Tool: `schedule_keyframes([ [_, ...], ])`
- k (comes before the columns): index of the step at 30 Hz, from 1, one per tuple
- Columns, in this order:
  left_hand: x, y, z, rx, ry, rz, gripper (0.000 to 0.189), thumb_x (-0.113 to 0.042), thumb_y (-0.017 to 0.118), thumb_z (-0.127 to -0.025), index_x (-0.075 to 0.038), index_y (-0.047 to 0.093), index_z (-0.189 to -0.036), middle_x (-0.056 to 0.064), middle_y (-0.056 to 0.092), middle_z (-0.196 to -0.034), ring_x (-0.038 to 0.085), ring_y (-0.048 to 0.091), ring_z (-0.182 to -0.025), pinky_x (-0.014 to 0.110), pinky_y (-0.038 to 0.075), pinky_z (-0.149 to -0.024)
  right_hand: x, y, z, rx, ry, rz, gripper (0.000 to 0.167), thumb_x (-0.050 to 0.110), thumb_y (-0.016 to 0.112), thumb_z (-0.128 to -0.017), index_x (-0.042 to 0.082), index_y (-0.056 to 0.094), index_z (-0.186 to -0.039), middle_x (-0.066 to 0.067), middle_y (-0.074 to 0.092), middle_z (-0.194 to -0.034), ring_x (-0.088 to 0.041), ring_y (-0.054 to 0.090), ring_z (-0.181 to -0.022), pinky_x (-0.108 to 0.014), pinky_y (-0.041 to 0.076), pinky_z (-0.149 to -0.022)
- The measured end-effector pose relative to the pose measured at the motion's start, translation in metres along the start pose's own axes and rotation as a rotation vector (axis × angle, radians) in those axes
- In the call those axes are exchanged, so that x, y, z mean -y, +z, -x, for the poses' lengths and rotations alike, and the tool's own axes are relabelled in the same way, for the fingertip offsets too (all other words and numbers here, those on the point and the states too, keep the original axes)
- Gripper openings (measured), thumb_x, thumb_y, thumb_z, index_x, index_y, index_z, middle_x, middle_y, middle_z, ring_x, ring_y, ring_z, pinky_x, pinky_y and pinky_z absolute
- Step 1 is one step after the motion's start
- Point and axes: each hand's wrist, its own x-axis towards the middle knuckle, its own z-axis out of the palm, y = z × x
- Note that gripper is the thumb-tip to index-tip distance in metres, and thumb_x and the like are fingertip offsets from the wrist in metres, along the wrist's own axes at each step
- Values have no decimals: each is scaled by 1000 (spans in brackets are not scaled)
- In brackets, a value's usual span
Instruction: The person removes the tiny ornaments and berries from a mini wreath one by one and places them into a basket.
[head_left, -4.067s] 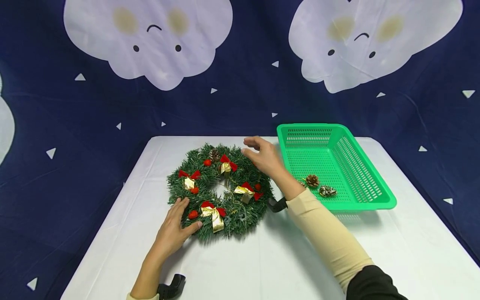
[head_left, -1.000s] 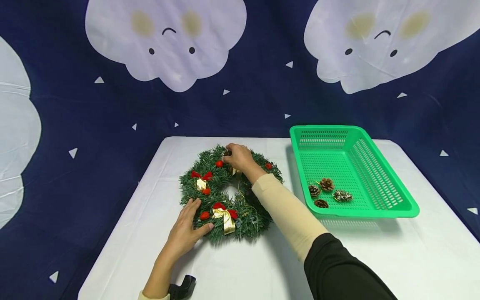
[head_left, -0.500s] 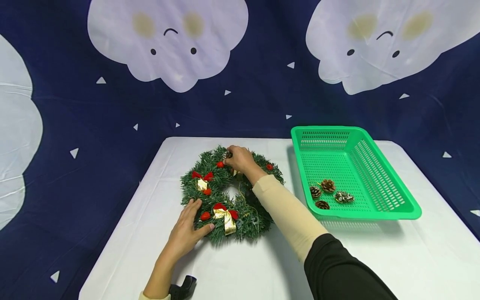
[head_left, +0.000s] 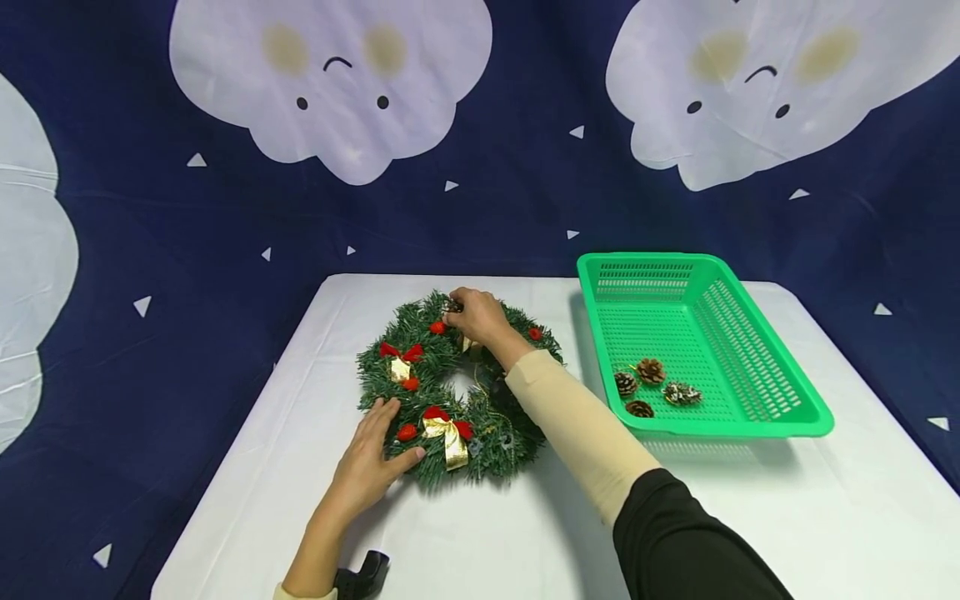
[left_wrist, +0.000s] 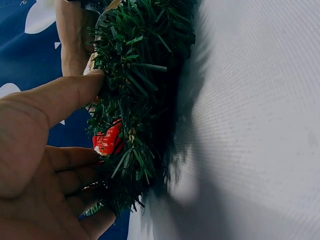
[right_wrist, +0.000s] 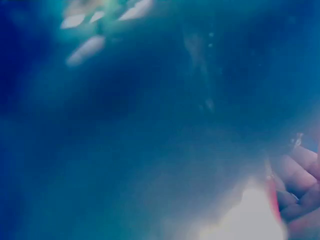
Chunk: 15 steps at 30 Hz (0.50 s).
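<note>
A green wreath [head_left: 420, 321] with red and gold bows, red berries and a pine cone [head_left: 453, 307] lies on the white table. My right hand [head_left: 480, 318] is at the far part of the wreath, pinching this pine cone between thumb and fingers and hiding a nearby bow. On the wreath's near left side rests my left hand [head_left: 367, 462], fingers spread and thumb apart. The left wrist view shows the left thumb [left_wrist: 75, 95] touching the wreath beside a red berry [left_wrist: 108, 140]. The right wrist view is mostly blurred, with some fingers [right_wrist: 297, 175] at its right edge.
A green plastic basket [head_left: 787, 383] stands right of the wreath, with several pine cones [head_left: 651, 371] in its near left corner. A dark blue curtain [head_left: 480, 225] with cloud prints hangs behind the white table [head_left: 247, 467].
Four seconds ago my right hand hovered open over the wreath's far right side; it has since moved left and taken hold of the pine cone. My left hand stays on the wreath.
</note>
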Motion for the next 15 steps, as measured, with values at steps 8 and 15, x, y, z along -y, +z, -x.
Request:
schedule_keyframes([
  [8,0,2,-1,14,-10,-5,84,-36,71,-83,-8,28,-149,14,21,-157,33,12,-147,61,20,-113,-2,-5,3,14,2,-42,51,34,63,-90,14,51,-136,-7,58,-134,-26,57,-119,-41,45,-102],
  [15,0,1,-1,14,5,-16,85,-40,69,-84,-7,26,-149,16,21,-157,35,12,-147,63,20,-112,0,-16,12,-19,-54,-69,50,34,62,-91,13,52,-135,-6,61,-130,-24,57,-118,-41,44,-103],
])
